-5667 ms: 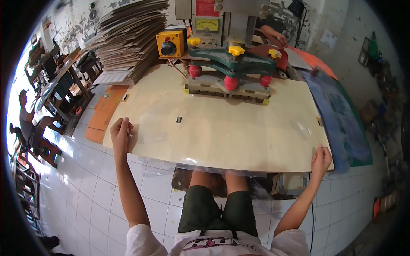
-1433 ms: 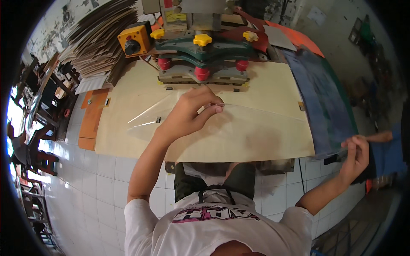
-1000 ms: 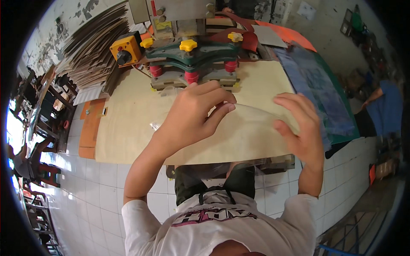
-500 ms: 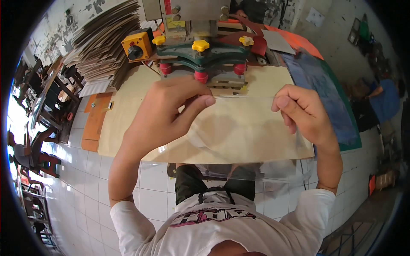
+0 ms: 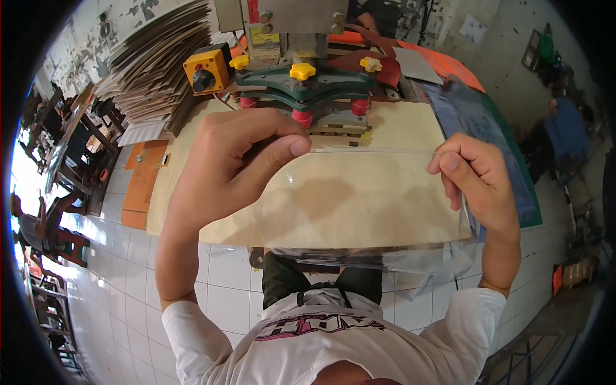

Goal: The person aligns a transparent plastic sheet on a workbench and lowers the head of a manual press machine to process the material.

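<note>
A clear plastic sheet [image 5: 372, 152] is stretched between my hands, its far edge drawn nearly straight, while the rest hangs toward me and droops past the table's near edge. My left hand [image 5: 234, 163] is closed in a pinch on one end of that edge. At the other end, my right hand [image 5: 480, 176] grips the sheet between thumb and fingers. Both hands are above a pale yellow board [image 5: 192, 199] on the table. Just beyond them stands a press with a dark green head [image 5: 308, 83], yellow star knobs [image 5: 301, 71] and red pads below.
A yellow switch box [image 5: 206, 69] stands left of the press, near a tall pile of cardboard sheets [image 5: 154, 64]. Blue plastic sheeting [image 5: 478, 135] lies on the right. Orange material [image 5: 443, 61] lies behind it. A person in blue [image 5: 568, 138] is at the far right.
My hands have moved farther apart, the left one leftward and the right one rightward. The plastic sheet's edge between them now spans wider.
</note>
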`<control>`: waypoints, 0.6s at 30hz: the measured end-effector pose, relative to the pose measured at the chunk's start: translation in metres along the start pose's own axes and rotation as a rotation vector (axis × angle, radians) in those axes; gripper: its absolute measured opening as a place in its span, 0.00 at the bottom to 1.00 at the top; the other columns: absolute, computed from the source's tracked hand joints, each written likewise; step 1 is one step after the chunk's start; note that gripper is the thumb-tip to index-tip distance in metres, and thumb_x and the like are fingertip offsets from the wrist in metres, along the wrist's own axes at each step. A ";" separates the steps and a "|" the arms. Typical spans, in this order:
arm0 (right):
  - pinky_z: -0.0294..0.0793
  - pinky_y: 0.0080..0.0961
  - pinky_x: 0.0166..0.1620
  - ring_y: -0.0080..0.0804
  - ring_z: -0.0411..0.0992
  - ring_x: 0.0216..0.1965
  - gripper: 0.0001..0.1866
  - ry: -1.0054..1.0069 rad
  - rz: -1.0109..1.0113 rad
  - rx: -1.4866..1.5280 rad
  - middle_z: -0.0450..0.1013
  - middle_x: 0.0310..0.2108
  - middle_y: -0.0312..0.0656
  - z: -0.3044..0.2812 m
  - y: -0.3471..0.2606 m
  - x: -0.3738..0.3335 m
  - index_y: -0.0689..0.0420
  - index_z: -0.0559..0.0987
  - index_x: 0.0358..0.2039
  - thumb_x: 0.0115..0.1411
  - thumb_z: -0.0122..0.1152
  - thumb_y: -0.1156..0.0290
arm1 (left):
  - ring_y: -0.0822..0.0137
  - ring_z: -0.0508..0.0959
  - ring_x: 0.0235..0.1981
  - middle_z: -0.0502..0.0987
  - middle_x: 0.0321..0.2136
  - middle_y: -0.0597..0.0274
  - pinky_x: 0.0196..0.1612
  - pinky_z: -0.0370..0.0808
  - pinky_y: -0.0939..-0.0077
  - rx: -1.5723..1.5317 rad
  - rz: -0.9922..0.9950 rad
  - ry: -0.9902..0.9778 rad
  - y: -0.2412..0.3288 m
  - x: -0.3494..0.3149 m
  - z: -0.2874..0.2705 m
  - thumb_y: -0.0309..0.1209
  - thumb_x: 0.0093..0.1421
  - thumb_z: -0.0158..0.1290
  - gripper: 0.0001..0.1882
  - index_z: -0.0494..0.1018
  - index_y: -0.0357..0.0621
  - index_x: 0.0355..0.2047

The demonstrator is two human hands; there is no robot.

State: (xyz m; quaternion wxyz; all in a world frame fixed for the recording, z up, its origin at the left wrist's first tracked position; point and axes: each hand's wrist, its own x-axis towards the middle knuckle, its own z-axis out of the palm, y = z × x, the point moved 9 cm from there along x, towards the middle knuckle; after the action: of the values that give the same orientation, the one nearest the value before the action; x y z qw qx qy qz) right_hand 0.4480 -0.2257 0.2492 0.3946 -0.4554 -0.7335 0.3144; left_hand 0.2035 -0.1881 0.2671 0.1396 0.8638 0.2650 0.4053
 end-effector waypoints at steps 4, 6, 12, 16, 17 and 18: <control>0.62 0.15 0.20 0.12 0.63 0.18 0.17 -0.007 0.006 -0.010 0.68 0.18 0.31 -0.001 0.000 -0.003 0.62 0.79 0.33 0.71 0.55 0.60 | 0.77 0.75 0.24 0.81 0.26 0.60 0.26 0.69 0.82 -0.097 -0.092 -0.063 0.000 -0.002 0.001 0.27 0.61 0.60 0.07 0.79 0.32 0.31; 0.63 0.15 0.20 0.13 0.63 0.18 0.18 -0.017 0.010 -0.009 0.69 0.19 0.31 0.000 0.000 -0.006 0.62 0.79 0.33 0.71 0.55 0.59 | 0.79 0.73 0.22 0.79 0.24 0.60 0.25 0.67 0.84 -0.132 -0.106 -0.085 0.000 -0.004 0.001 0.26 0.60 0.59 0.07 0.79 0.32 0.31; 0.65 0.16 0.21 0.15 0.66 0.19 0.21 -0.036 -0.006 0.002 0.70 0.19 0.33 0.005 -0.004 -0.013 0.63 0.79 0.33 0.71 0.55 0.56 | 0.80 0.72 0.20 0.78 0.22 0.61 0.23 0.65 0.85 -0.184 -0.084 -0.080 0.000 -0.006 0.003 0.23 0.58 0.57 0.05 0.79 0.32 0.30; 0.66 0.16 0.22 0.16 0.67 0.19 0.21 -0.044 -0.030 0.001 0.70 0.18 0.33 0.006 -0.005 -0.014 0.64 0.79 0.34 0.71 0.56 0.56 | 0.80 0.72 0.20 0.78 0.22 0.61 0.22 0.66 0.85 -0.163 -0.041 -0.079 0.004 -0.005 0.002 0.24 0.58 0.58 0.05 0.79 0.33 0.30; 0.67 0.16 0.22 0.17 0.67 0.19 0.20 -0.044 -0.035 0.006 0.70 0.18 0.34 0.006 -0.005 -0.014 0.64 0.79 0.34 0.71 0.56 0.57 | 0.79 0.72 0.20 0.78 0.22 0.61 0.22 0.66 0.85 -0.170 -0.051 -0.081 0.003 -0.005 0.003 0.24 0.58 0.58 0.05 0.79 0.33 0.30; 0.67 0.16 0.22 0.17 0.67 0.19 0.20 -0.049 -0.029 0.007 0.71 0.18 0.34 0.007 -0.004 -0.014 0.64 0.79 0.34 0.71 0.56 0.57 | 0.79 0.72 0.19 0.78 0.22 0.62 0.22 0.66 0.85 -0.176 -0.061 -0.084 0.003 -0.005 0.003 0.24 0.58 0.58 0.05 0.79 0.33 0.30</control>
State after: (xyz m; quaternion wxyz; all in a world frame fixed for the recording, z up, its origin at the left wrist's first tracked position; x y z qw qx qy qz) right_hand 0.4442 -0.2410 0.2452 0.3825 -0.4353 -0.7486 0.3223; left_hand 0.2042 -0.1934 0.2628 0.2383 0.8558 0.2484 0.3861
